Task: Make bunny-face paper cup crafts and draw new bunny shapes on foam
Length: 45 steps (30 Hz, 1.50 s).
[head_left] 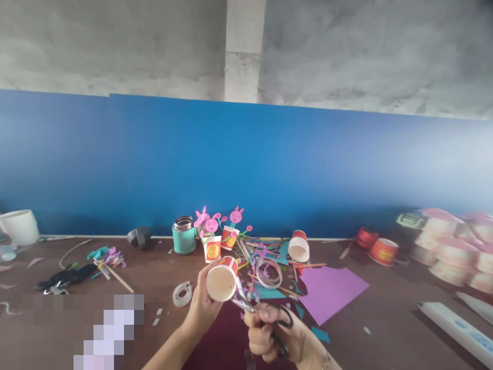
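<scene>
Closest to me, bottom ctr of the frame, is the R hand [275, 331], closed round the black handles of a pair of scissors [249, 308], blades pointing up & left. Tips are right by the lower-R rim of a paper cup [221, 285]; can't tell if they're actually biting into it. Cup's just L of ctr, lower half, red outside w/ its pale open mouth turned toward us. The L hand [202, 303] has it, fingers curled round its L side & underside.

Just L of that hand, a white tape roll [180, 303] lies on the brown table [154, 277]. Behind the held cup, approx mid-frame, 2 red/white cups w/ pink paper figures: one front [213, 250], one back-R [230, 237]. Teal jar [184, 239] to their L, open top; dark lid [139, 238] further L.

R of ctr: purple sheet [333, 293], w/ a tipped cup [299, 249] above it, mouth toward us. Far R side, stacked pinkish cups [454, 252], v. blurry, & a white power strip [458, 329] at lower R. Blue panel [231, 154] spans the bkgd, grey wall [115, 46] up top.
</scene>
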Tool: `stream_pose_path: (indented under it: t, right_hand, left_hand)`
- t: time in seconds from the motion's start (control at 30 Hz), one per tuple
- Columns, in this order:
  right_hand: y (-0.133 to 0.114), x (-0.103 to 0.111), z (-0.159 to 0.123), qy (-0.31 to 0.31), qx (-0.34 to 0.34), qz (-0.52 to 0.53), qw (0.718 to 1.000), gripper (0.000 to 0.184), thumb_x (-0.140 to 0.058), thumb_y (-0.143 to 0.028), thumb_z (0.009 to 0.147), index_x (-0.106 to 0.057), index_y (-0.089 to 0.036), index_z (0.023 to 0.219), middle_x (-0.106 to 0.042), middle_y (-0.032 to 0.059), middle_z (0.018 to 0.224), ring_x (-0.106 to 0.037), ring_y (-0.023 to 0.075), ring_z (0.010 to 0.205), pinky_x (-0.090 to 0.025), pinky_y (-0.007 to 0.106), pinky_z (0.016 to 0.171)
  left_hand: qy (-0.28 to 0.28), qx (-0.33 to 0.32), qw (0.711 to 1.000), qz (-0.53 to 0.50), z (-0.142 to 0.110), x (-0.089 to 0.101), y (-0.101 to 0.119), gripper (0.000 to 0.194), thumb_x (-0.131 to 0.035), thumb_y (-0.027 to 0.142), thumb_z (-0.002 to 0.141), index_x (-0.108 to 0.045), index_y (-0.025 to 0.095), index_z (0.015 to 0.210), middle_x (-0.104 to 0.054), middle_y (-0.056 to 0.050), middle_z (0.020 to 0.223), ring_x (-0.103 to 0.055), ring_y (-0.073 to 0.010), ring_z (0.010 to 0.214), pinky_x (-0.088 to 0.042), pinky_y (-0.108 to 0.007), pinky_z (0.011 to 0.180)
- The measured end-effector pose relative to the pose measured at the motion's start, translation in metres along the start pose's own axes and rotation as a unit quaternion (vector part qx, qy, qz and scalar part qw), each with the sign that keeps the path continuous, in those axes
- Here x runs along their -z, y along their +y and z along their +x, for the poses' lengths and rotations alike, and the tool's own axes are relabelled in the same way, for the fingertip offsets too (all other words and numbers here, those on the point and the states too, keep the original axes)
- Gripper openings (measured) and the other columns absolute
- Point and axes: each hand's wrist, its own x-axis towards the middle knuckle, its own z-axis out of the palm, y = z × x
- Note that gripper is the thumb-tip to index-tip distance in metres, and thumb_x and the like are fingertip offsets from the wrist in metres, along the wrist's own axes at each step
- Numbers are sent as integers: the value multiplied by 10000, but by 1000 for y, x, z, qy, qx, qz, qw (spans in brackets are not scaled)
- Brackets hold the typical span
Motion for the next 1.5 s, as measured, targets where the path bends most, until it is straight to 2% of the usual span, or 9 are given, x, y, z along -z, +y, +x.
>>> stream_pose_path:
  t: [0.23,0.43,0.6,0.8,0.9,1.0,1.17,1.33,1.5]
  right_hand:
    - [-8,8,-5,84,79,-151,982,359,-755,-366,602,-459,-174,673,-424,-69,503,-320,45,428,-176,187,408]
    - [-4,16,17,346,287,-245,859,399,-791,-370,611,-553,-177,866,-580,1,799,-532,119,700,-423,223,627]
    - [10,11,32,273,284,-259,882,532,-736,-432,680,-537,-165,1094,-636,65,884,-625,194,740,-492,318,682]
    - [17,2,36,331,352,-425,765,536,-761,-320,656,-550,-178,1128,-610,111,1070,-572,265,992,-446,373,895]
    - [20,6,35,325,336,-410,783,523,-716,-290,700,-519,-184,1173,-599,114,1095,-559,263,1018,-449,372,896]
    - [19,12,31,349,334,-352,802,530,-655,-239,739,-457,-203,1230,-572,100,1140,-550,235,1033,-449,349,896]
    - [13,17,24,376,351,-411,753,476,-568,-116,704,-496,-188,1169,-588,59,1010,-564,182,879,-462,298,825]
    - [13,14,25,374,369,-511,680,294,-511,-105,738,-539,-174,1022,-568,30,847,-543,162,765,-453,296,800]
    - [16,9,25,349,370,-537,673,258,-500,-115,774,-527,-182,1022,-561,39,874,-565,171,802,-462,277,768]
  left_hand:
    - [70,120,981,-137,10,3,3,644,-681,337,704,-368,202,1251,-589,-109,1160,-595,-232,1040,-490,-349,873]
    - [-75,257,907,-326,7,2,25,600,-695,444,681,-535,160,1185,-659,-133,1096,-620,-283,1000,-492,-398,849]
    - [-127,278,872,-383,0,-5,36,548,-690,428,699,-559,179,1169,-658,-129,1108,-626,-282,980,-499,-381,803]
    - [-100,263,910,-305,-7,-19,21,657,-794,407,584,-558,153,1143,-686,-114,1037,-629,-262,951,-484,-366,855]
    - [-64,275,918,-277,-6,-18,20,697,-782,402,596,-518,168,1197,-673,-113,1069,-627,-264,965,-497,-371,838]
    - [-115,290,904,-293,-3,-10,26,683,-791,357,582,-533,175,1187,-679,-106,1064,-622,-276,985,-488,-389,855]
    - [-221,273,882,-314,-2,-4,29,649,-780,286,599,-530,168,1186,-659,-106,1099,-603,-285,1017,-464,-385,879]
    - [-187,235,916,-266,-8,-15,19,689,-757,204,605,-435,177,1213,-635,-76,1031,-606,-218,919,-481,-321,806]
    - [-155,218,922,-280,-6,-18,17,646,-779,164,562,-443,184,1114,-614,-42,963,-605,-193,870,-492,-287,752]
